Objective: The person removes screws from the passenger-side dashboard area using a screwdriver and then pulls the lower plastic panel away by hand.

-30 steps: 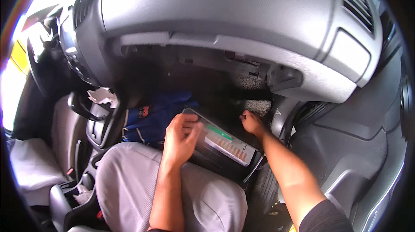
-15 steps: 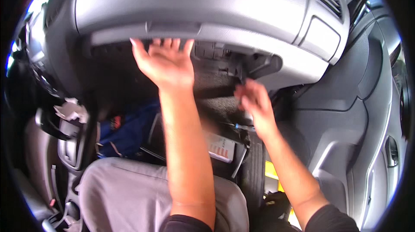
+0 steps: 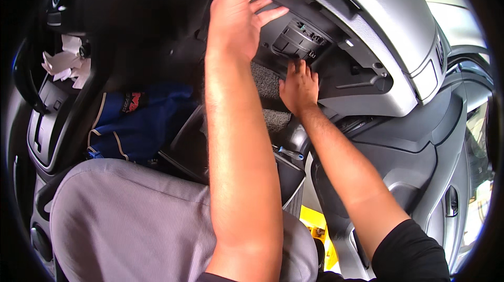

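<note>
The grey dashboard (image 3: 388, 30) of a car spans the upper right, its dark underside exposed. My left hand (image 3: 236, 24) is raised against its lower edge, thumb up and fingers spread; the thumb tip runs close to the picture's top. Under the dashboard sits a black rectangular plastic housing (image 3: 296, 40) with clips and small connectors along one side. At its lower edge is my right hand (image 3: 302, 87), fingers stretched upward with the tips at or just under the housing. Nothing shows in either hand, though the right fingertips are partly lost in shadow.
A ribbed grey seat (image 3: 131, 213) fills the lower left. Beyond it lie a blue cloth bag (image 3: 142, 116) and a blue-handled screwdriver (image 3: 290, 153). Crumpled paper (image 3: 68, 64) rests by the gear console (image 3: 50, 116). The door (image 3: 399, 150) stands right, a yellow case (image 3: 315, 219) below.
The view has turned and moved in under the dashboard. My right hand has gone up to the black housing. My left hand remains at the dashboard's lower edge, with its fingers more spread.
</note>
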A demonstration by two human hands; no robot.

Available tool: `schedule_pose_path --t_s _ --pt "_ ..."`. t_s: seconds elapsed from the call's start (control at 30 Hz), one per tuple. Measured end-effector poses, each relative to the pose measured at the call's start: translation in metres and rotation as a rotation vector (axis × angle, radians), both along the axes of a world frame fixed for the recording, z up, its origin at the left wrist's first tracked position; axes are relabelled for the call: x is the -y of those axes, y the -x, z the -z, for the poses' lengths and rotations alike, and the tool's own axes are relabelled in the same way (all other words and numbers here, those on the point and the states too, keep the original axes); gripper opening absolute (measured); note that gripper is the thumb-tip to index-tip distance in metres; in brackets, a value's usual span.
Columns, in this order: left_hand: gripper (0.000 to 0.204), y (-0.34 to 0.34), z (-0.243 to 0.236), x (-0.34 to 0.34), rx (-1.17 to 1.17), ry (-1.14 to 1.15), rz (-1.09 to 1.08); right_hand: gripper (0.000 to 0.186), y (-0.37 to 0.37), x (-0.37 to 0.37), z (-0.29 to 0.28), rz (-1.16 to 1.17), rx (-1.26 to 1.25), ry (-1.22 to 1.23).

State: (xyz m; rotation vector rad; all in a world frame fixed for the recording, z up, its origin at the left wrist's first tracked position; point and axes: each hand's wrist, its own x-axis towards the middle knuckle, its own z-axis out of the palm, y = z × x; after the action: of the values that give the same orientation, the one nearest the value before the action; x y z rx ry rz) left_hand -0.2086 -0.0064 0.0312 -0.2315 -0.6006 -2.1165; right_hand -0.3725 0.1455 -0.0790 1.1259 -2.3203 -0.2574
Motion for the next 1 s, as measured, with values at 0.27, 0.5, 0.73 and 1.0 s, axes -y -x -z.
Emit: schedule_pose_path --t_s 0.27,0.5,0.73,1.0 --pt "0.08 0.017 0.004 0.0 0.054 -0.033 -0.148 0.068 0.013 0.006 0.012 0.051 -0.014 0.11" --pt "0.081 0.014 -0.002 -0.002 0.084 -0.062 -0.151 0.059 0.01 0.006 -0.005 0.047 -0.001 0.05" --pt "0.085 0.001 -0.007 -0.011 0.052 -0.001 -0.184 0.064 0.011 -0.005 0.0 0.008 -0.004 0.014" --pt "0.056 0.065 -0.002 -0.049 0.07 -0.218 -0.64 0.039 -0.053 -0.049 -0.081 -0.525 1.099 1.036"
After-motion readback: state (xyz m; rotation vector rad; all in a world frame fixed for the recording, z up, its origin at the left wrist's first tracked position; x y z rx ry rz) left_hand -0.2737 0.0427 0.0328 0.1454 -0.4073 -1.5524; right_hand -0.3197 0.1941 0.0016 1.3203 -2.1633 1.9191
